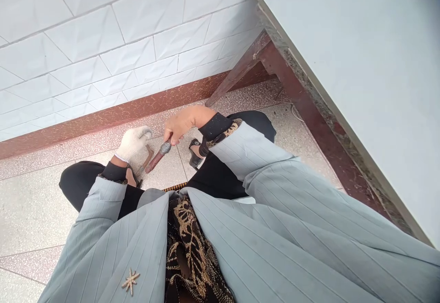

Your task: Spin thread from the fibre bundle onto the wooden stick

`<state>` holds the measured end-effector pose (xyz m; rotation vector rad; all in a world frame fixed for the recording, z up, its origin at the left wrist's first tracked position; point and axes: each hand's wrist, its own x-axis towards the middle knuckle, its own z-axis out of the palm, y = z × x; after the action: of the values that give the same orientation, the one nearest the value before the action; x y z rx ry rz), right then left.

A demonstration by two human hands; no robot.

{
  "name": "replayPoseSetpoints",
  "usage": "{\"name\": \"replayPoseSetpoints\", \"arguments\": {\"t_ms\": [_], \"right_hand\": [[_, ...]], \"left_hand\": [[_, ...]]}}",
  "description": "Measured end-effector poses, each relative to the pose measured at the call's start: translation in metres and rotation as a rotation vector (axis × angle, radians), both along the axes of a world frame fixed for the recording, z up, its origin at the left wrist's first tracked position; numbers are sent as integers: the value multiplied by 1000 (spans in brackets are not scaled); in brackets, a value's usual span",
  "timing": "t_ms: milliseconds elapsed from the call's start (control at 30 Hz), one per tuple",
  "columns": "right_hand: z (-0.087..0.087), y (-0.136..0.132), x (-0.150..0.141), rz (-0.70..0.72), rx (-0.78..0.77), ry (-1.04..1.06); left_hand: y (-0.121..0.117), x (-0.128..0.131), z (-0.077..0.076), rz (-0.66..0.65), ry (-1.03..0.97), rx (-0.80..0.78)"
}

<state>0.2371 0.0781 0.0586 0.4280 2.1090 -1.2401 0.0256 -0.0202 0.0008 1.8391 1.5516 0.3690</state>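
My left hand wears a white glove and is closed, over the floor at the left. What it holds, if anything, is hidden. A brown curved piece shows just below its fingers; whether the hand touches it I cannot tell. Bare and closed, my right hand grips the upper end of a reddish-brown wooden handle with grey wire wound around it. The handle slants down towards the left, close to the brown piece. Any further part of this tool is hidden by the right hand.
A tiled wall with a red-brown skirting runs ahead. To the right stands a table with a pale top and a dark red wooden frame. My bent knees and black shoes flank the hands on the speckled floor.
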Motion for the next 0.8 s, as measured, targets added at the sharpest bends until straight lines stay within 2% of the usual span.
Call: {"name": "replayPoseSetpoints", "arguments": {"t_ms": [100,200,300,400,500,633,733,800], "right_hand": [[13,7,13,-108,24,235],[19,10,18,-369,110,344],[12,11,12,-632,191,336],[-4,13,4,-735,369,202],[-14,15,-1,-647,551,125],[-13,9,-5,-470,684,10],[-11,0,-10,-299,644,-163],[-14,-6,-14,-191,496,-212]], "left_hand": [[2,2,-4,30,-156,-88],[0,10,-11,68,-336,-206],[-6,19,-17,38,-437,-298],[-10,23,-18,2,-448,-281],[-10,20,-16,-32,-384,-231],[-6,12,-11,-83,-185,-104],[-3,6,-9,-135,-33,-9],[-2,2,-9,-175,38,4]]}}
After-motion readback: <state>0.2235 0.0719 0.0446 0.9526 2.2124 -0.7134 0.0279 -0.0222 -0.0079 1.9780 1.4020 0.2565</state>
